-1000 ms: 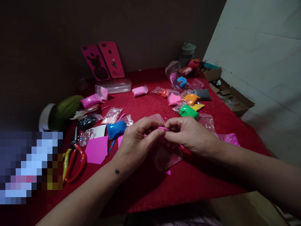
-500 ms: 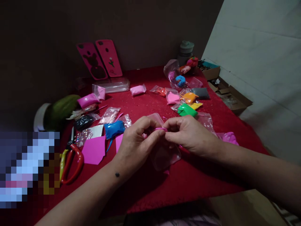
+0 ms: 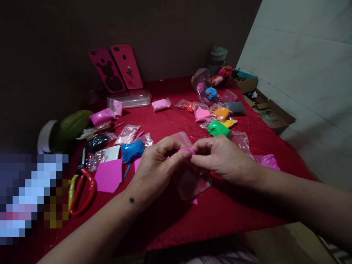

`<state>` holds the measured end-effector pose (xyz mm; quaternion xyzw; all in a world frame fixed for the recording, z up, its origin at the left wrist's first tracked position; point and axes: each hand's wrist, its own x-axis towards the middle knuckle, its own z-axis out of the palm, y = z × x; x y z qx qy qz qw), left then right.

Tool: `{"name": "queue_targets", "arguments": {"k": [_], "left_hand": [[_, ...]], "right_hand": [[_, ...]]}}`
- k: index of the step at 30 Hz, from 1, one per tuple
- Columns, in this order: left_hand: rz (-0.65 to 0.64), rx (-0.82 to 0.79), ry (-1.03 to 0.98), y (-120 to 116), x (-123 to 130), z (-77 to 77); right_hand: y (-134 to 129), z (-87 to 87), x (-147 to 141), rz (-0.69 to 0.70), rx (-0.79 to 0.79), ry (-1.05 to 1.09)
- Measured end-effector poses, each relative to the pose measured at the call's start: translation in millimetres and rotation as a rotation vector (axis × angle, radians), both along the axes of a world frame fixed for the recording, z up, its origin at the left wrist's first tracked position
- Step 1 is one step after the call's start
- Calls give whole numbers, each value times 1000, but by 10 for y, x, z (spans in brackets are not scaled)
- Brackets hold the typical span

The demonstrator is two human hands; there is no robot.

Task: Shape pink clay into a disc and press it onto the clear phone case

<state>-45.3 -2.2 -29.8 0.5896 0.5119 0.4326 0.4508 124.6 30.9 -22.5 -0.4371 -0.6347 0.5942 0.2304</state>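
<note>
Between the fingertips of both hands is a small flat pink piece [image 3: 186,150], perhaps clay or foam; its material is hard to tell. My left hand [image 3: 162,161] pinches its left side, thumb on top. My right hand [image 3: 220,157] pinches its right end with thumb and forefinger. Under the hands a clear phone case [image 3: 191,183] lies on the red cloth [image 3: 220,216], partly covered by them. A tiny pink scrap [image 3: 194,201] is just in front of the case. Left of my left hand are a blue clay packet [image 3: 133,150] and a pink sheet [image 3: 109,175].
Red-and-yellow-handled scissors [image 3: 84,187] lie at the left. Two pink phone cases [image 3: 127,68] lean on the back wall. Clay packets in green [image 3: 218,128], orange [image 3: 221,113] and other colours are spread behind the hands. Cardboard boxes [image 3: 275,112] stand beyond the table's right edge.
The pink piece has tilted slightly, showing more of its flat face, and my left hand has shifted a little left. Both hands keep their pinch. The view has moved slightly.
</note>
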Motion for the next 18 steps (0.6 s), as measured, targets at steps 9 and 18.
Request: {"name": "queue_targets", "arguments": {"k": [9,18], "left_hand": [[-49,-10,-109,-5,14,5],[29,49,-100,-36,43,26]], "right_hand": [[1,42,4,-27,-98,66],[-13,16,29,-52,-54,80]]}}
